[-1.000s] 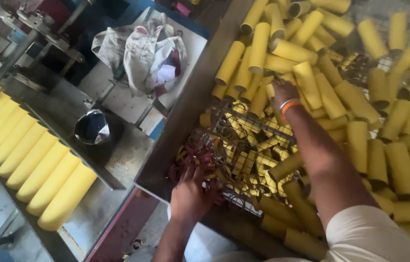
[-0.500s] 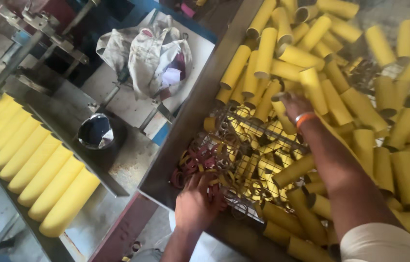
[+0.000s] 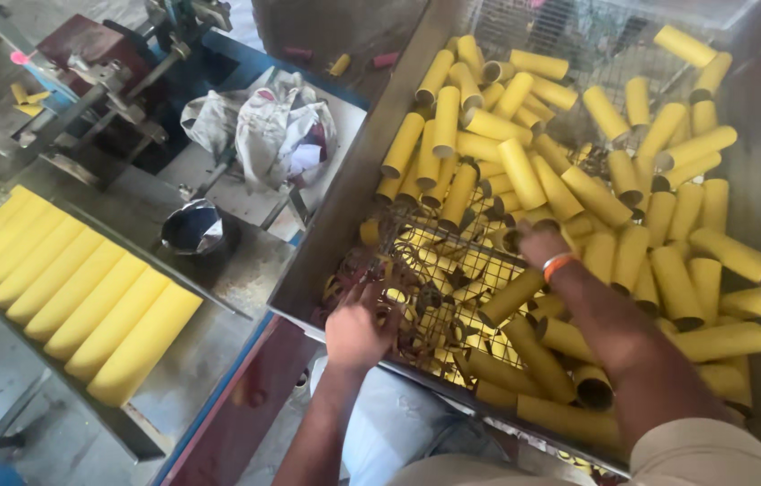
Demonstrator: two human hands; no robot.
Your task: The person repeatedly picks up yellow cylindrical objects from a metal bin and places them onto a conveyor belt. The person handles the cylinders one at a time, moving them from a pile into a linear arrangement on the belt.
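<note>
Reaching into a large grey metal bin (image 3: 326, 243), the person works both hands among a heap of short yellow cardboard tubes (image 3: 578, 189) lying loose on a wire-mesh tray (image 3: 434, 270). The left hand (image 3: 358, 328) rests palm-down at the near left corner of the mesh, fingers spread over small yellow and red offcut rings (image 3: 416, 288); whether it has closed on any of them cannot be told, since the back of the hand hides the fingers' undersides. The right hand (image 3: 538, 243), with an orange band at the wrist, is buried among the tubes in the middle of the bin; its fingers are hidden, so its hold cannot be told either. The tubes fill the far and right parts of the bin, well apart from the left hand.

Judgement: the sorting goes best if each hand keeps to its own zone, the left sweeping offcuts flat against the mesh, the right lifting tubes singly rather than raking, as the thin open ends look easily crushed.

Left of the bin, long yellow tubes (image 3: 74, 297) lie side by side on a sloped metal rack (image 3: 218, 297), beside a small dark bowl (image 3: 193, 229) and a crumpled white cloth (image 3: 272, 130).
</note>
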